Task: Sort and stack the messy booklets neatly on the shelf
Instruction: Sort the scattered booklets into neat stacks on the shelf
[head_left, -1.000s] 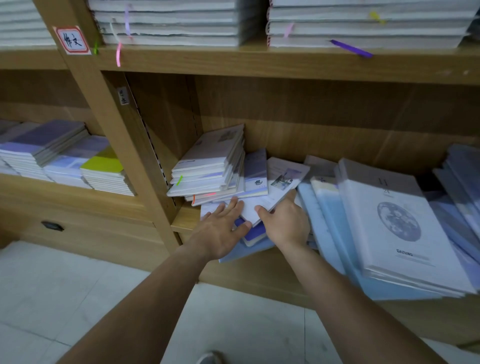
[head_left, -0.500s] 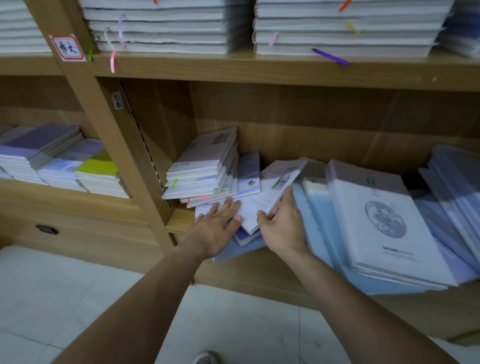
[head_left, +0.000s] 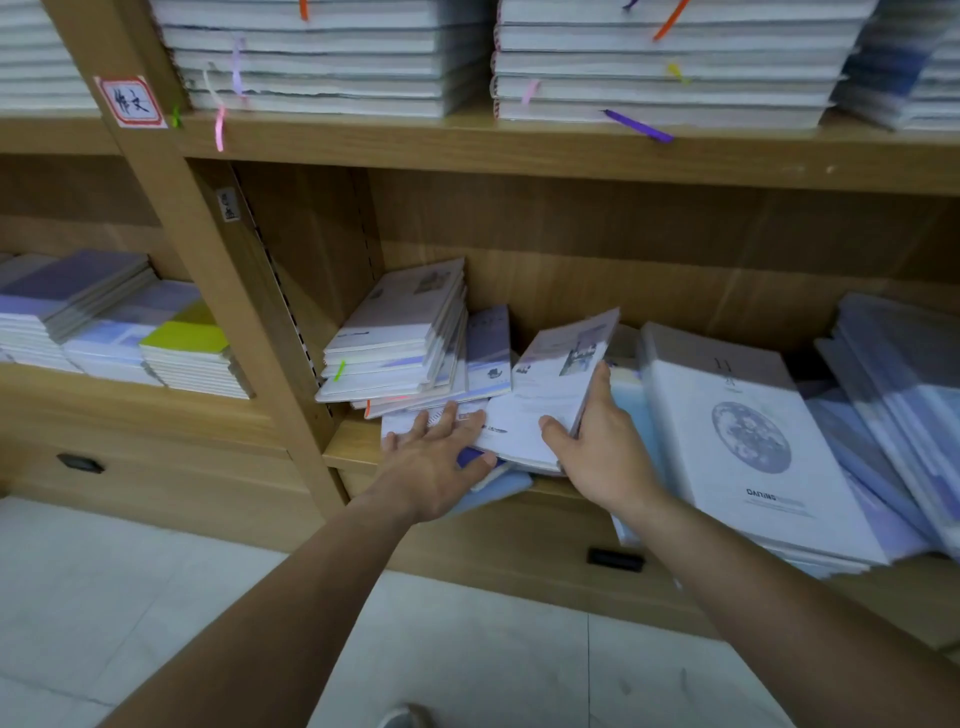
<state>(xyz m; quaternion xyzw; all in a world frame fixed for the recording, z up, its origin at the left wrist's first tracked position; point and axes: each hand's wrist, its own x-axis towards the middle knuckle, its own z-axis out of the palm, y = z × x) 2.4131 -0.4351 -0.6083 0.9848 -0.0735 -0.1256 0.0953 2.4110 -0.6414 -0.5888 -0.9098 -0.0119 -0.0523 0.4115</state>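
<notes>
Head-camera view looking down at my two bare arms reaching into the lower wooden shelf (head_left: 353, 447), where booklets lie jumbled. My right hand (head_left: 597, 447) grips a white booklet (head_left: 550, 395) by its right long edge: the thumb lies curled over the front cover near the bottom corner, and the fingers wrap out of sight behind. The white booklet sits in the middle of the shelf, its near short edge low at the shelf's front and its far end lifted. Its long axis runs away from me toward the back panel, leaning a little to the right, cover facing up and left. My left hand (head_left: 436, 462) lies flat just beside its lower left corner, fingers straight and spread, pressing on the loose booklets (head_left: 410, 421) underneath. The right hand is plainly the nearer one. A leaning stack (head_left: 400, 338) rests against the left upright, left of both hands; a large moon-cover booklet (head_left: 748, 441) lies to the right. I judge the booklet must swing left and turn square to join that stack
</notes>
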